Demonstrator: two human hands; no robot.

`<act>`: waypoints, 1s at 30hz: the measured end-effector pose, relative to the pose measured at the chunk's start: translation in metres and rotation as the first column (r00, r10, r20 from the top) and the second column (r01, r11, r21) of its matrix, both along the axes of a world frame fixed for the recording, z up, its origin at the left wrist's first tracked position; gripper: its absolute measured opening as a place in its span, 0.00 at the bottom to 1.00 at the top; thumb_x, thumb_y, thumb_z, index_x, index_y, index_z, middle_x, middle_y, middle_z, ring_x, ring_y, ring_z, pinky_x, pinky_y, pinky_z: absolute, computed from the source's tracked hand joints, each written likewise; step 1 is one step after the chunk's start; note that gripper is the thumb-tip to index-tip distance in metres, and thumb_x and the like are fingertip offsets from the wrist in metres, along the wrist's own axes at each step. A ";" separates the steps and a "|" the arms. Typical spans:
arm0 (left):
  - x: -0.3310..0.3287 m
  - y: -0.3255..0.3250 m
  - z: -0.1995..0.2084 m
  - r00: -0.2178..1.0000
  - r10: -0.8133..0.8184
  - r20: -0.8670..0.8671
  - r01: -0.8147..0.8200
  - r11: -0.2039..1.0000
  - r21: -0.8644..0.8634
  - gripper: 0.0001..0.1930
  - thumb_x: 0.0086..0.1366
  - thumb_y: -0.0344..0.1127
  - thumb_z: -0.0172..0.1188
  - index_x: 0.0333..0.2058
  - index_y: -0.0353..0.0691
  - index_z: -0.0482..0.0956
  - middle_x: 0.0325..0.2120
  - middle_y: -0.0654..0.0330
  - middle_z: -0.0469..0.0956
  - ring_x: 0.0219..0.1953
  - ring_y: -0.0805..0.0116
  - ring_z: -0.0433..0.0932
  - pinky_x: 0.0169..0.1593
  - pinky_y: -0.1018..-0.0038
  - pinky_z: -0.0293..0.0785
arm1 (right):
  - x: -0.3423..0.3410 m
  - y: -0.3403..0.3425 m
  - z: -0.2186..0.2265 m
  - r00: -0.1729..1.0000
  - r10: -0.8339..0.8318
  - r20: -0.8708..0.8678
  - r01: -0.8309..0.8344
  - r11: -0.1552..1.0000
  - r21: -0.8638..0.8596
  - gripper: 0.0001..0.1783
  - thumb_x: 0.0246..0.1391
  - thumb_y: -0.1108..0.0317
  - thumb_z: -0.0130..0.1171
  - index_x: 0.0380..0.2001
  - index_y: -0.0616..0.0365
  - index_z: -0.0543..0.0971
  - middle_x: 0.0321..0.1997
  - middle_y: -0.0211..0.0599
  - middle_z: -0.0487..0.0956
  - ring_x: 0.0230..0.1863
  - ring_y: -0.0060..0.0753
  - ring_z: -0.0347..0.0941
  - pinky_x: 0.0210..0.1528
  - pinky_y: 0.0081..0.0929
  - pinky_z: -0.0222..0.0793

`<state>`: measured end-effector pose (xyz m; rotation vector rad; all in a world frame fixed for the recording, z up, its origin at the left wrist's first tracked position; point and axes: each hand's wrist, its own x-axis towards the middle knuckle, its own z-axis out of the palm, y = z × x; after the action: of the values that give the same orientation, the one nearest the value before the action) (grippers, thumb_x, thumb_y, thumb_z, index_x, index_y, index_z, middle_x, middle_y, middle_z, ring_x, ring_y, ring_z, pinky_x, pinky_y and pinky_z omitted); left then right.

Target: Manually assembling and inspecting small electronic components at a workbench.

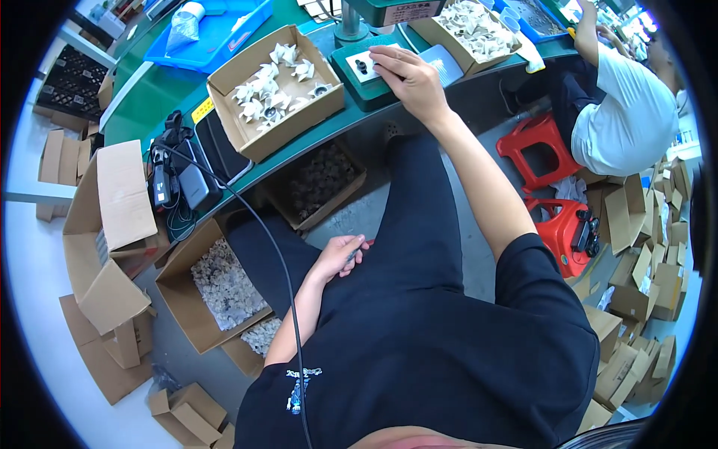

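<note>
My right hand (410, 78) reaches over the green base (370, 96) of a bench press, its fingertips bent together at a pale metal plate (362, 66) with dark round fittings. Whatever those fingers pinch, if anything, is hidden under them. On my lap my left hand (340, 258) is curled closed around something small, dark and red, too little of it showing to name. Left of the press, an open cardboard box (277, 138) holds white bladed plastic parts (273, 90), like small impellers. A second box (453, 56) of similar parts (479, 30) stands to the right.
A blue tray (176, 58) sits at the back left, near a dark flat device (222, 142) and a power bank (199, 187). A cable (280, 262) runs across my body. Cartons (179, 314) of parts stand below. At right, a person (624, 112) sits by red stools (516, 142).
</note>
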<state>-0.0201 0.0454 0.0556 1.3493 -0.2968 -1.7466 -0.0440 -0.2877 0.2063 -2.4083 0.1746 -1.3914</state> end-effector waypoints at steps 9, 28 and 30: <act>0.006 -0.002 -0.006 1.000 -0.001 -0.004 0.001 1.000 0.024 0.19 0.72 0.48 0.49 0.37 0.34 0.75 0.20 0.65 0.70 0.11 0.83 0.61 0.13 0.85 0.55 | 0.005 0.003 0.007 1.000 0.015 0.013 -0.017 0.983 0.184 0.08 0.53 0.69 0.64 0.35 0.60 0.84 0.40 0.38 0.84 0.38 0.31 0.82 0.42 0.24 0.76; 0.007 -0.009 -0.012 0.998 -0.046 0.036 0.044 0.997 0.057 0.20 0.72 0.49 0.49 0.38 0.35 0.75 0.20 0.65 0.70 0.11 0.82 0.61 0.13 0.84 0.55 | 0.011 -0.037 0.039 0.883 0.018 -0.469 0.230 0.854 0.466 0.16 0.57 0.57 0.62 0.38 0.60 0.85 0.31 0.34 0.81 0.28 0.23 0.72 0.30 0.21 0.68; 0.008 -0.008 -0.012 0.998 -0.046 0.039 0.044 0.997 0.057 0.20 0.72 0.49 0.49 0.37 0.35 0.75 0.20 0.65 0.70 0.11 0.82 0.61 0.13 0.84 0.55 | 0.002 -0.061 0.041 0.896 -0.085 -0.436 0.297 0.845 0.445 0.15 0.57 0.59 0.61 0.37 0.60 0.85 0.31 0.36 0.81 0.29 0.25 0.74 0.31 0.22 0.69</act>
<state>-0.0125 0.0372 0.0433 1.4289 -0.3047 -1.7787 -0.0420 -0.3491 0.2477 -2.2213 0.8076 -0.7593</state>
